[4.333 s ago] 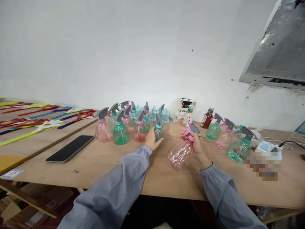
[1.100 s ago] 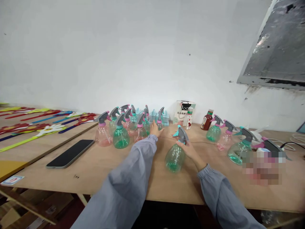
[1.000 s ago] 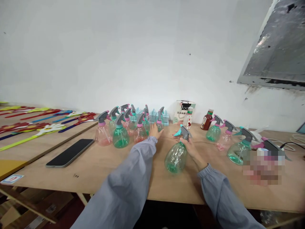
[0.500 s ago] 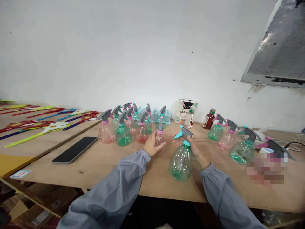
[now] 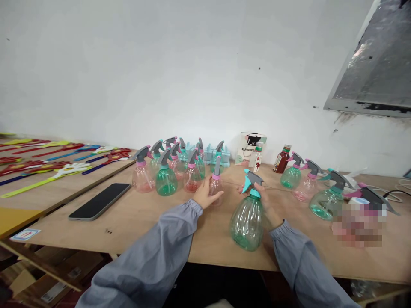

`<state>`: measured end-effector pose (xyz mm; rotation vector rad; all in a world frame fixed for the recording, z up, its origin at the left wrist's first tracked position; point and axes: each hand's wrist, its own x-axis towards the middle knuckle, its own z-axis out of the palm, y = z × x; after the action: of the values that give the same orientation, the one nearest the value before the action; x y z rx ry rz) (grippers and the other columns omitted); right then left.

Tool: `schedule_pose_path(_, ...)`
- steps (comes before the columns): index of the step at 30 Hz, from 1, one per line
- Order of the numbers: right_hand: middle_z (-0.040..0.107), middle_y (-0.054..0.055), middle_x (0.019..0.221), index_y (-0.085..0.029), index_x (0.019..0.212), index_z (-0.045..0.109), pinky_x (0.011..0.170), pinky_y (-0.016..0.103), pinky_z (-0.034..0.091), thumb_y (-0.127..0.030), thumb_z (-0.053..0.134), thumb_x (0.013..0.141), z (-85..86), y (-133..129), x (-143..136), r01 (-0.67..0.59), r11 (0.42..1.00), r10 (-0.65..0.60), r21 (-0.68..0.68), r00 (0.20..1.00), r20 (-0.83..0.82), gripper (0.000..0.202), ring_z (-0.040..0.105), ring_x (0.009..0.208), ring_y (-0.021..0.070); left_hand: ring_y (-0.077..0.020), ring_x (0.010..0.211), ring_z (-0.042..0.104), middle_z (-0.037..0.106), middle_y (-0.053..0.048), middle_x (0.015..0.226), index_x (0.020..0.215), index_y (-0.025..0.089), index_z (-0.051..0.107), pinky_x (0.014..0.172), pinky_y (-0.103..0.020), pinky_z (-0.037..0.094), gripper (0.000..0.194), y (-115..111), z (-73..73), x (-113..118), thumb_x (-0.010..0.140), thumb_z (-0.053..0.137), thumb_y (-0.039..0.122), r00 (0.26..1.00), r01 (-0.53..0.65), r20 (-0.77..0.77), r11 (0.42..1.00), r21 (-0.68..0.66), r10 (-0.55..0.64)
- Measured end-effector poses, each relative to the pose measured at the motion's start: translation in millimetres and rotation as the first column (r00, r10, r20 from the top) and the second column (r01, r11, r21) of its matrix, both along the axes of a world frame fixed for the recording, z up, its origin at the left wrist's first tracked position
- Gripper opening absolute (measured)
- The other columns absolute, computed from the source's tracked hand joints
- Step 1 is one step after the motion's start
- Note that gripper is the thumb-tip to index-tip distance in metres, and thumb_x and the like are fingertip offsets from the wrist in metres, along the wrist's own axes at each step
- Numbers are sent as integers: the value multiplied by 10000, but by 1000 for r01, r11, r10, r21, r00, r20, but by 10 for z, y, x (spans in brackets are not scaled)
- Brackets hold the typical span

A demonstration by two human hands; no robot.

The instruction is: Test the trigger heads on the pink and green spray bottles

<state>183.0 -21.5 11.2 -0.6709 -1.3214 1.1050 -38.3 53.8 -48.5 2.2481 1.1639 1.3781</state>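
My left hand (image 5: 204,195) is round the lower body of a small pink spray bottle (image 5: 216,185) that stands upright on the table. Its thumb reaches across the front of the bottle, and its fingers are mostly hidden behind. A larger clear green spray bottle (image 5: 246,222) with a turquoise collar and grey head is in my right hand (image 5: 269,207), held by the neck from behind. This bottle leans a little, its turquoise trigger pointing left. To the left of my left hand stand several pink and green spray bottles, among them a green one (image 5: 166,181).
More spray bottles stand at right, including a green one (image 5: 326,203). A black phone (image 5: 100,201) lies at left. Behind are a printed card (image 5: 244,149), a brown-red bottle (image 5: 282,159) and a light-blue rack (image 5: 226,156). Colourful hand-shaped clappers (image 5: 69,170) lie on the adjoining table.
The green spray bottle in my right hand has shifted slightly right and nearer to me, and its head has turned. My left hand stays at the pink bottle.
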Motion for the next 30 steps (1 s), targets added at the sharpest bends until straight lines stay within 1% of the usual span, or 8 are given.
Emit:
schedule_pose_path(5, 776, 65, 919, -252, 1042, 718, 959, 456, 569, -698, 535, 840, -7, -11, 28, 23, 997, -27, -71, 998, -54, 523, 721, 1046, 299, -358, 1323, 562, 575, -201, 1382, 1413, 165, 381, 1119, -538, 444, 787, -1, -8, 4, 800, 739, 504, 1000, -8, 18, 1000, -12, 8)
schedule_pose_path(10, 777, 73, 904, -236, 1020, 721, 919, 457, 586, -704, 557, 827, -35, 20, 88, 59, 995, -67, -80, 992, -106, 532, 734, 983, 300, -362, 1336, 549, 563, -215, 1394, 1414, 150, 369, 1137, -548, 422, 795, 2, -5, 8, 800, 735, 498, 1000, -8, 2, 1000, -22, 8)
schedule_pose_path(13, 779, 78, 928, -235, 1062, 711, 898, 450, 587, -731, 520, 828, -52, 72, 97, 19, 996, -26, -86, 996, -86, 581, 734, 994, 298, -360, 1339, 547, 555, -214, 1410, 1417, 151, 365, 1139, -547, 421, 794, 9, -10, 7, 804, 735, 493, 1000, -4, 3, 1000, -23, 4)
schedule_pose_path(15, 780, 73, 923, -243, 1030, 707, 849, 427, 594, -751, 521, 808, -68, 98, 94, 24, 996, -29, -91, 998, -60, 584, 740, 958, 290, -356, 1342, 546, 552, -209, 1416, 1420, 158, 365, 1134, -545, 429, 792, 11, -15, 6, 805, 737, 489, 1000, -1, 9, 1000, -16, 1)
schedule_pose_path(19, 775, 57, 861, -242, 914, 697, 729, 371, 602, -720, 600, 780, -85, 92, 101, 117, 984, -129, -133, 988, -85, 506, 745, 807, 258, -348, 1332, 556, 566, -197, 1398, 1422, 164, 368, 1129, -540, 438, 788, 14, -23, 1, 805, 745, 478, 1000, 9, 9, 1000, 3, -9)
schedule_pose_path(25, 780, 70, 985, -261, 1057, 699, 833, 426, 598, -691, 607, 787, -32, 131, 106, 39, 997, -43, -60, 997, -66, 516, 732, 983, 291, -342, 1341, 550, 565, -184, 1405, 1427, 178, 370, 1139, -530, 434, 788, 19, -24, -7, 808, 738, 498, 1000, 15, 11, 1000, -7, -15)
schedule_pose_path(27, 781, 64, 978, -259, 1019, 705, 869, 431, 587, -653, 656, 765, -37, 165, 115, 94, 995, -95, -22, 994, -55, 471, 727, 1000, 289, -343, 1353, 539, 556, -185, 1418, 1430, 177, 366, 1149, -529, 423, 793, 20, -23, -8, 810, 735, 506, 1000, 21, 16, 1000, -11, -21)
schedule_pose_path(30, 778, 54, 892, -249, 884, 710, 897, 431, 574, -626, 713, 735, -54, 191, 154, 243, 969, -240, 53, 969, -57, 405, 734, 960, 281, -347, 1350, 542, 555, -188, 1417, 1424, 173, 369, 1148, -529, 425, 800, 16, -15, -7, 803, 736, 517, 1000, 19, 21, 1000, -18, -19)
